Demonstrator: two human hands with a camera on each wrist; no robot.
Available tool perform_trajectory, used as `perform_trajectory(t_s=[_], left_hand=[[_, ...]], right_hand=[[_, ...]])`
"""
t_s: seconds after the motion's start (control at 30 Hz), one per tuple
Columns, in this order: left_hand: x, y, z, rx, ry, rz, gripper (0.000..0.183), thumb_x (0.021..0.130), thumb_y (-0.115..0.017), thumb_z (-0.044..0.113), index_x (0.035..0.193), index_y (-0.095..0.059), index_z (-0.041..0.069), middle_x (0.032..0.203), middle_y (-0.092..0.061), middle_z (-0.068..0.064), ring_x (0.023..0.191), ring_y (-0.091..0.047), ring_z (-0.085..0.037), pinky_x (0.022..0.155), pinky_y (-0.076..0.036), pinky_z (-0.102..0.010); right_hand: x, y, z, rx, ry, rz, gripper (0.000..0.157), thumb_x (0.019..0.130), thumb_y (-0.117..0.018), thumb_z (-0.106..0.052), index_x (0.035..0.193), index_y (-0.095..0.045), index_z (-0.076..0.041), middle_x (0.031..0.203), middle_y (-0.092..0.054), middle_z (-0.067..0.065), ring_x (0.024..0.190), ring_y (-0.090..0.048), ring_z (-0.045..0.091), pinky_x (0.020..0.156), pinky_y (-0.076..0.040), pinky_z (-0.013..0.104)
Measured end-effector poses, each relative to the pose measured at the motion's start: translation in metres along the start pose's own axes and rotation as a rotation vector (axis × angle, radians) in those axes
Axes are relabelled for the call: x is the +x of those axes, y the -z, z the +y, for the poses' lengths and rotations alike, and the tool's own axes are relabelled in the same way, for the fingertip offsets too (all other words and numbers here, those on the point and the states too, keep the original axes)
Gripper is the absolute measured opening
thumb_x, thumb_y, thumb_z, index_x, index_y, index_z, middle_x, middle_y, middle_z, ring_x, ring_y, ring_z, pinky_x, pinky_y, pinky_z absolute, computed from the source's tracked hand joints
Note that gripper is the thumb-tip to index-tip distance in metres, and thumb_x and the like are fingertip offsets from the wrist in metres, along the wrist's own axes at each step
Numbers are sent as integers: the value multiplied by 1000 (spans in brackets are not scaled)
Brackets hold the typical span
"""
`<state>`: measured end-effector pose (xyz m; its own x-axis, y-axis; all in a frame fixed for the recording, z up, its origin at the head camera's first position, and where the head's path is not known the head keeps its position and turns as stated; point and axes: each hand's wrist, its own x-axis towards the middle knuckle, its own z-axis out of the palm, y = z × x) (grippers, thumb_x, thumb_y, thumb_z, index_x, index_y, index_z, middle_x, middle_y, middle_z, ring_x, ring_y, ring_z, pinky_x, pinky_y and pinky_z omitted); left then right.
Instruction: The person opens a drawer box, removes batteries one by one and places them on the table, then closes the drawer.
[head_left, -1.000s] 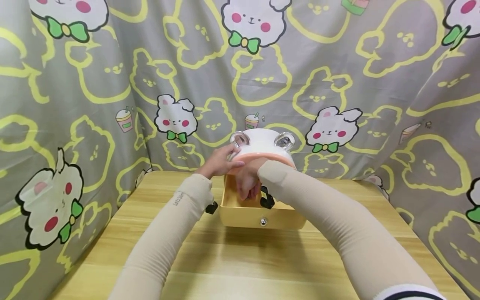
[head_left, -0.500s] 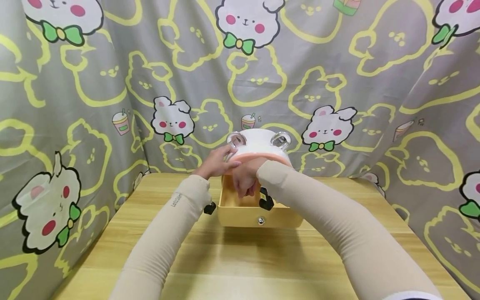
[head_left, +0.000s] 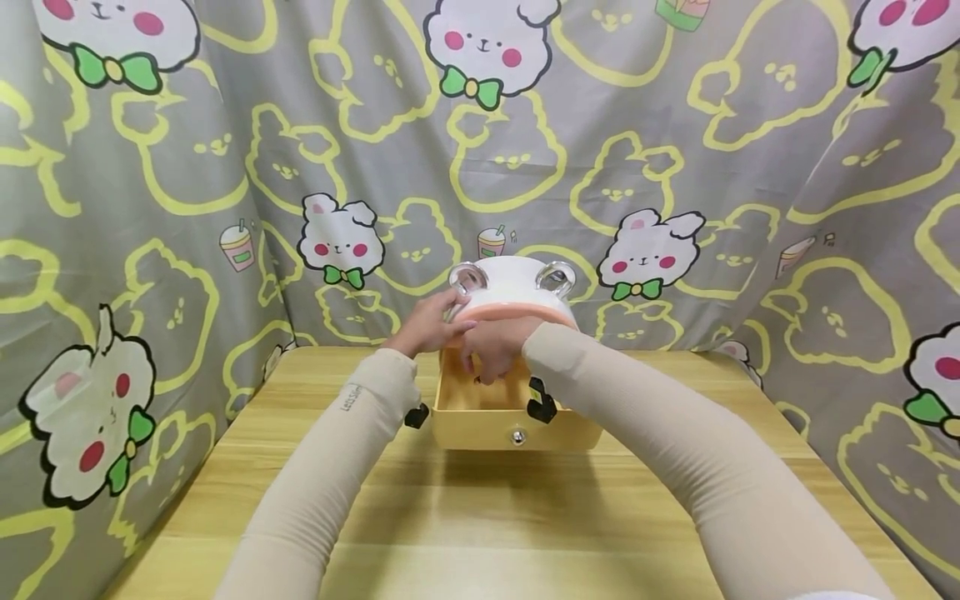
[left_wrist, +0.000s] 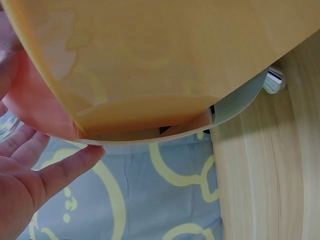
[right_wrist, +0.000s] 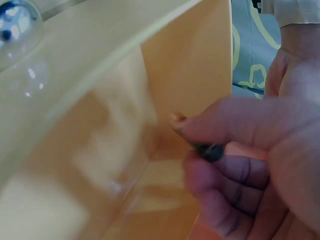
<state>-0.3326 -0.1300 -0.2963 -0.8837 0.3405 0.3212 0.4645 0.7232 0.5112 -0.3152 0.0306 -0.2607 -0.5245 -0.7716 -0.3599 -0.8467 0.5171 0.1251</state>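
Note:
A yellow drawer (head_left: 517, 429) with a round clear knob (head_left: 518, 436) stands pulled out of a small storage box (head_left: 510, 279) with a white top, a peach front edge and clear ear-shaped loops. My left hand (head_left: 429, 323) rests against the box's left side, its fingers mostly straight; in the left wrist view a fingertip touches the pale rim (left_wrist: 120, 148). Over the drawer, my right hand (head_left: 495, 343) pinches a small dark object with a thin stem (right_wrist: 209, 152) between thumb and fingers. What kind of thing it is I cannot tell.
Under the box lies a wood-grain table (head_left: 480, 525). A grey curtain (head_left: 420, 167) with yellow outlines and white rabbits hangs close behind the box and along both sides. Black wrist-camera mounts (head_left: 542, 402) stick out near the drawer's front.
My right hand has lifted from deep in the drawer up toward its top, with the small dark object between its fingers. The left hand stays on the box. The head view has shifted slightly.

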Motion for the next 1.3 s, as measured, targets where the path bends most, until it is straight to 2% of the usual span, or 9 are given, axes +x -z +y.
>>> perform_trajectory(t_s=[0.17,0.23,0.33,0.53,0.67,0.77,0.87,1.0,1.3], left_hand=[[1,2,0,-13,14,10,37,88,-74,29,115,-59,9,131,-58,-11,121,-51,-30,100,-41,-43],[1,3,0,-11,19,17,37,88,-74,29,114,-59,9,130,-59,-12,120,-52,-30,100,-41,-44],[0,3,0,-4,25,14,36,88,-74,30,114,-58,10,129,-59,-11,119,-52,-29,100,-41,-44],[2,1,2,15,6,1,36,89,-72,29,115,-59,9,130,-59,-11,120,-52,-30,100,-40,-43],[2,0,2,10,19,2,35,88,-73,30,113,-58,10,129,-59,-12,119,-52,-30,100,-40,-44],[2,0,2,4,25,3,36,88,-73,30,113,-58,10,129,-59,-12,119,-52,-30,100,-40,-44],[2,0,2,-3,21,5,37,87,-74,29,115,-58,10,128,-60,-12,118,-52,-30,100,-40,-45],[1,0,2,-9,24,3,39,87,-75,29,116,-59,9,128,-60,-13,118,-52,-31,100,-40,-44],[0,1,4,-25,42,-3,39,86,-76,28,116,-59,9,131,-58,-13,121,-51,-32,103,-38,-44]], right_hand=[[-2,2,1,-98,16,57,21,86,-60,-25,99,-75,-30,97,-65,-12,87,-52,13,74,-43,29],[-3,2,2,-79,5,70,20,86,-59,-23,96,-75,-31,93,-63,-13,85,-52,13,71,-43,29],[-5,1,5,-19,7,82,22,84,-61,-20,100,-74,-27,97,-64,-13,86,-53,12,70,-44,27],[-11,-1,9,-1,13,139,19,79,-63,-14,94,-71,-22,100,-62,-11,86,-56,9,74,-47,24],[-15,-2,10,150,-52,113,19,77,-64,-6,92,-66,-18,95,-61,-6,68,-60,11,61,-52,25],[-19,-3,12,208,-92,98,18,78,-64,-3,92,-64,-15,90,-60,-4,55,-58,11,53,-51,25],[-23,-4,13,230,-104,79,18,80,-63,-3,95,-62,-12,80,-60,-2,52,-56,9,51,-48,23],[-31,-5,13,291,-124,42,19,82,-63,-4,101,-60,-9,73,-60,1,53,-61,9,52,-49,22],[-42,-13,24,315,-171,42,23,83,-63,-4,106,-60,-5,79,-62,3,55,-62,10,55,-51,23]])
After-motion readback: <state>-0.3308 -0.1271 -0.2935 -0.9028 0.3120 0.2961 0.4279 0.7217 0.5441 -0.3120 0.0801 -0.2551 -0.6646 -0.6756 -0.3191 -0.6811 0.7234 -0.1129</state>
